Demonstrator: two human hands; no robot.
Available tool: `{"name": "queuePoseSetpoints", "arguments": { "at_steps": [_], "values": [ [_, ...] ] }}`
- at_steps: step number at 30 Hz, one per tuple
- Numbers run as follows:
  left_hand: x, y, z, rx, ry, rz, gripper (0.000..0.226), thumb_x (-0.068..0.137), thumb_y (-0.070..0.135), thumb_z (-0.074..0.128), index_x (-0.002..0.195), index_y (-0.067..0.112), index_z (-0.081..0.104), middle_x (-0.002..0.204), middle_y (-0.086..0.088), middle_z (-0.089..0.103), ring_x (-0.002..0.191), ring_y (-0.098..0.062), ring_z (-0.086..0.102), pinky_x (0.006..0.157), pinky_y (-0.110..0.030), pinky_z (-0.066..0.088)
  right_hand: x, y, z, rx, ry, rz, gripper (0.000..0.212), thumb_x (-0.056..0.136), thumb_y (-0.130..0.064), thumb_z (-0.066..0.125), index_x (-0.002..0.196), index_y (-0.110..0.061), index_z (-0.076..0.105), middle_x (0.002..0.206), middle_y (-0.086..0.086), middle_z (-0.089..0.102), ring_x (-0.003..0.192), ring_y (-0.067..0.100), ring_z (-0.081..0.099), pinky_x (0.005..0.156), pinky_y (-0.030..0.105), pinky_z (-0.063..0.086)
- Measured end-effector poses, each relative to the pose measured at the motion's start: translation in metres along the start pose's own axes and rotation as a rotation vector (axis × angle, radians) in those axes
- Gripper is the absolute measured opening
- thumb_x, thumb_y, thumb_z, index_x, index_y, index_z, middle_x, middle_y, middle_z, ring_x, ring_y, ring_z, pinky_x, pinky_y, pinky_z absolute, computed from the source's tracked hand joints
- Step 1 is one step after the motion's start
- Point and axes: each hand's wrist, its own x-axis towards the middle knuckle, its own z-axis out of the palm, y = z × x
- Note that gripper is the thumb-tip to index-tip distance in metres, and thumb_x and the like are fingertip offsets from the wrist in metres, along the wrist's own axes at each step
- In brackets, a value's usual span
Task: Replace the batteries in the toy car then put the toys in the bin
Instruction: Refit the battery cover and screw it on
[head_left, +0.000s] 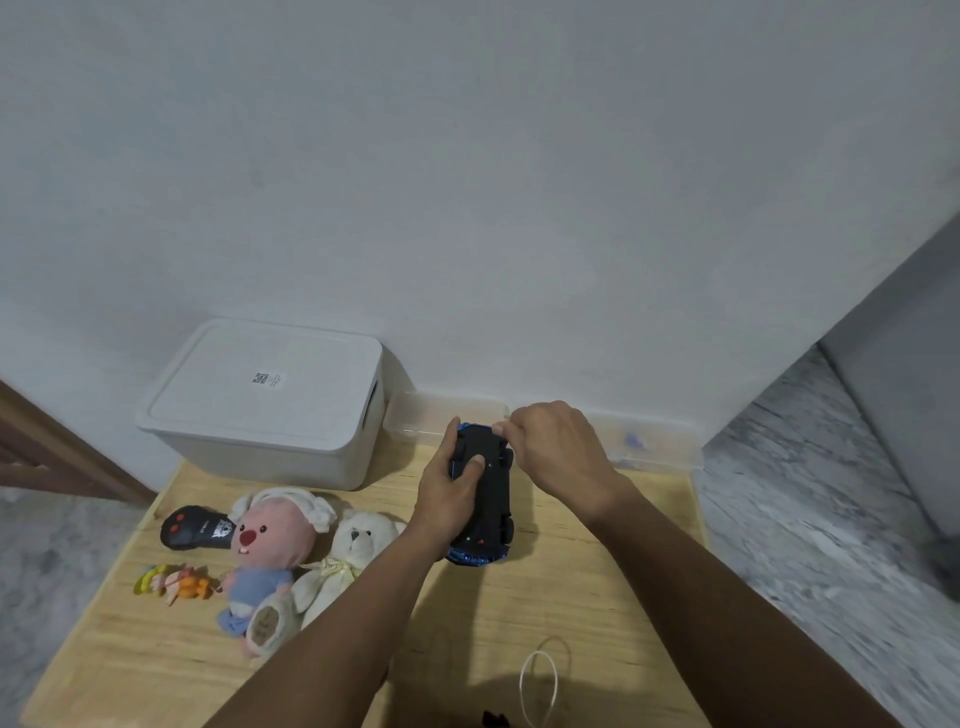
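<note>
White cord (538, 680) lies nearest; the upturned toy car (483, 493) is clasped by the left hand (449, 491), while the right hand's (558, 449) fingers (500, 428) are pinched at its far end, best prised gently.

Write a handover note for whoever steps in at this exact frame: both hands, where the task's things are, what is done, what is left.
Left hand: grips the toy car, which is turned underside up above the wooden table.
Right hand: fingertips pinch at the car's far end; I cannot tell what they hold.
White bin: back left of the table, lid on.
Toys not yet binned: pink plush, white teddy, black remote, small figure.
Clear tray: against the wall behind the car; batteries not visible.
Done: car flipped. Left: battery swap (progress unclear), open the bin, put the toys in.
</note>
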Motion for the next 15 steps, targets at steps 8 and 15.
{"name": "queuePoseSetpoints", "arguments": {
  "at_steps": [8,15],
  "values": [
    [0.0019,0.0015,-0.0019,0.002,0.014,-0.006,0.061,0.099,0.018,0.052,0.151,0.037,0.027,0.113,0.014,0.062,0.098,-0.018,0.066,0.085,-0.04,0.058,-0.0007,0.0013,-0.0035,0.137,-0.026,-0.012,0.016,0.094,-0.008,0.055,0.104,-0.009,0.068,0.094,0.011,0.068,0.088,0.026,0.062,0.07,0.033,0.05],
    [0.0023,-0.0015,-0.0021,0.001,0.005,-0.009,0.062,0.098,0.017,0.052,0.151,0.036,0.026,0.114,0.011,0.063,0.097,-0.019,0.067,0.083,-0.039,0.058,-0.0009,0.0007,0.0004,-0.003,0.022,0.026,0.033,0.097,-0.035,0.05,0.08,-0.01,0.063,0.072,0.006,0.06,0.069,0.026,0.055,0.06,0.032,0.042]
  ]
}}
